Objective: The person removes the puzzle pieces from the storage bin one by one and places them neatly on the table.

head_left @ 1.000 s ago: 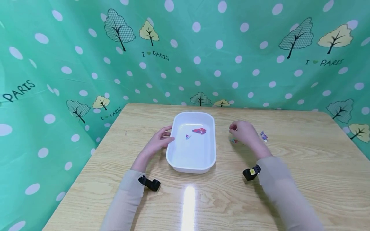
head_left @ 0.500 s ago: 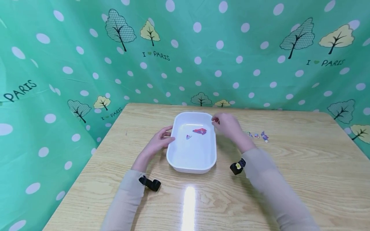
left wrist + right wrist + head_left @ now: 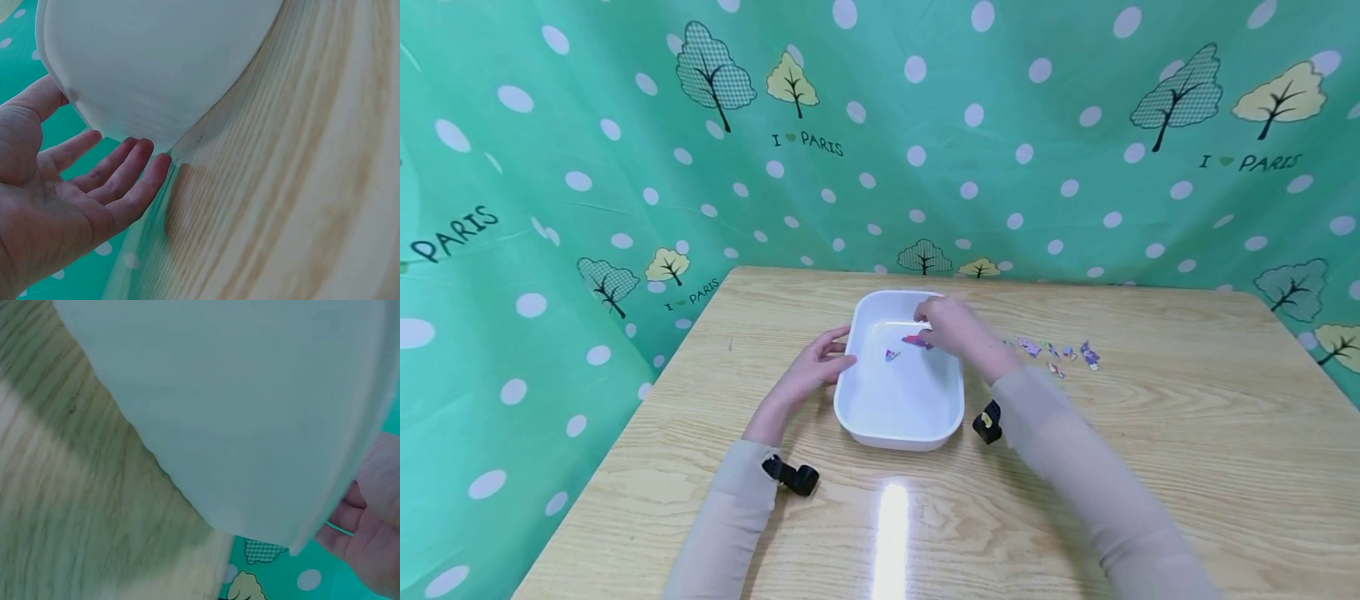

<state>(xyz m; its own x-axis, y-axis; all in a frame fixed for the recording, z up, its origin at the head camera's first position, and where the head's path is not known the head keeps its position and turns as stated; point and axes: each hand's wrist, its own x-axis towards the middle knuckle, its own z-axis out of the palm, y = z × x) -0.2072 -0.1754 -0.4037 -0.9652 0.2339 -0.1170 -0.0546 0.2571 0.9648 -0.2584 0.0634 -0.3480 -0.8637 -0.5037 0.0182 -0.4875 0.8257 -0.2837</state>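
Note:
A white plastic tub (image 3: 898, 400) stands on the table. Inside it lie a red-and-purple flat cutout piece (image 3: 912, 340) and a smaller purple-and-white one (image 3: 891, 355). My left hand (image 3: 811, 367) holds the tub's left side, thumb at the rim and fingers along the outer wall; in the left wrist view those fingers are loosely bent. My right hand (image 3: 953, 327) reaches over the right rim, bent fingers above the tub near the red piece and partly covering it. In the right wrist view the tub wall hides part of this hand. Whether it holds anything is not visible.
Several small colourful cutout pieces, one of them purple (image 3: 1089, 355), lie on the wooden table (image 3: 1187, 433) right of the tub, partly beside the right forearm. A green polka-dot curtain (image 3: 865, 125) hangs behind the table and along its left.
My right hand has moved left from the pieces on the table, across the tub's right rim, to above its inside. More table pieces are uncovered. The left hand and tub stay put.

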